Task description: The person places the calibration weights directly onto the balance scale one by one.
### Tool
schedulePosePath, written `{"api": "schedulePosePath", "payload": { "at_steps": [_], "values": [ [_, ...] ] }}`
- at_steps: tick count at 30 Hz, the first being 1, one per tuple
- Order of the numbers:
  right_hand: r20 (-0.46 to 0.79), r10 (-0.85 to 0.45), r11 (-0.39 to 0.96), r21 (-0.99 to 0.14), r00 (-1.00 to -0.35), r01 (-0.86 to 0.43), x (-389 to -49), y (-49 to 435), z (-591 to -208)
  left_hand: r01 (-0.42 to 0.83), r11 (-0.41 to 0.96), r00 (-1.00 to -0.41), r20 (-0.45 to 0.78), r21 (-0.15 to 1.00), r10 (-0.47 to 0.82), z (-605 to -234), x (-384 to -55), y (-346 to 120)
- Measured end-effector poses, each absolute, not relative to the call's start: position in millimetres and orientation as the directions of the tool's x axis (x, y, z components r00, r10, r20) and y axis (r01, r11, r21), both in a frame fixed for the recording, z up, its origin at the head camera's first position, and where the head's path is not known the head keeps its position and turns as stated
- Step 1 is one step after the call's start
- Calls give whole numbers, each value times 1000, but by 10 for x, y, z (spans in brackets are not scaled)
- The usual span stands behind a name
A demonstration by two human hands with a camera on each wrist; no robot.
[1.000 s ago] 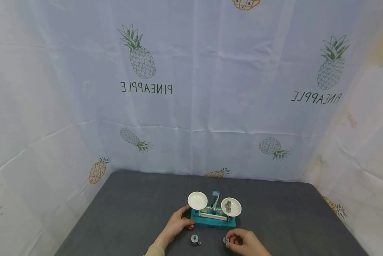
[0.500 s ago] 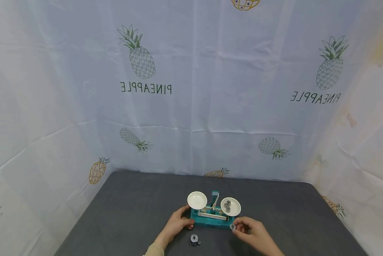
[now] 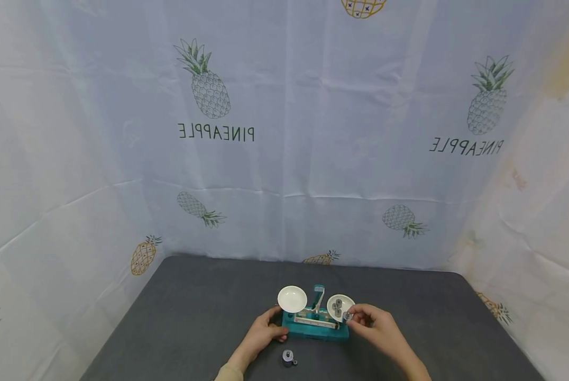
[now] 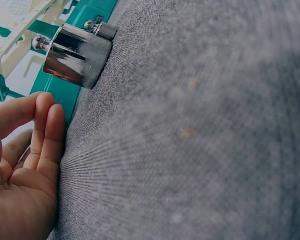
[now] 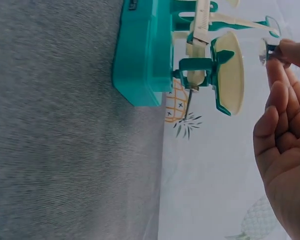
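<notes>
A teal balance scale [image 3: 315, 332] with two cream pans stands on the table. My left hand [image 3: 259, 334] holds the left end of its base, thumb at the front corner. Between thumb and fingertips, my right hand [image 3: 376, 327] pinches a small shiny metal weight [image 3: 347, 316] at the near right rim of the right pan [image 3: 347, 300]. The right wrist view has this weight [image 5: 263, 51] raised above the pan's level. Several grey weights [image 3: 338, 307] lie in that pan; the left pan [image 3: 292, 299] holds nothing visible.
In front of the scale, a larger knobbed metal weight [image 3: 287, 356] stands on the dark grey tabletop [image 3: 208, 296], a tiny one [image 3: 295, 362] beside it. A pale curtain [image 3: 284, 159] with pineapple prints hangs behind and at both sides.
My right hand has carried its weight from the table in front of the scale up and away from me to the right pan. The left hand stays on the base.
</notes>
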State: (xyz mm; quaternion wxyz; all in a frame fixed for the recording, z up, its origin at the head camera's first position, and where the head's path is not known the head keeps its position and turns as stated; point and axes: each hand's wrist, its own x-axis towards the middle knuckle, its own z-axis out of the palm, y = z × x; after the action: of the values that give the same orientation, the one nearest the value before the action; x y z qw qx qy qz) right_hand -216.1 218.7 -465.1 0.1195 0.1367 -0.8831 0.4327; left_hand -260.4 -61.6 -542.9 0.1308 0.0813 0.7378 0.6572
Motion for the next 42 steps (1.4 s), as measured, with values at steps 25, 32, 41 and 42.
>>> {"api": "schedulePosePath", "payload": {
  "at_steps": [25,32,41,42],
  "values": [
    [182,36,714,-693,-983,-102,-2410,2091,-4630,-55,111,-951,-86,992,298,-5475,-2635,-628],
    [183,16,724,-681,-983,-115,-2416,2092,-4643,-49,100,-951,-77,994,299,-5385,-2588,-634],
    [192,-3,741,-659,-981,-131,-2435,2085,-4663,-52,98,-951,-79,994,300,-5330,-2561,-630],
    [195,-5,742,-656,-981,-134,-2438,2083,-4663,-52,99,-951,-79,994,300,-5283,-2537,-631]
  ]
}}
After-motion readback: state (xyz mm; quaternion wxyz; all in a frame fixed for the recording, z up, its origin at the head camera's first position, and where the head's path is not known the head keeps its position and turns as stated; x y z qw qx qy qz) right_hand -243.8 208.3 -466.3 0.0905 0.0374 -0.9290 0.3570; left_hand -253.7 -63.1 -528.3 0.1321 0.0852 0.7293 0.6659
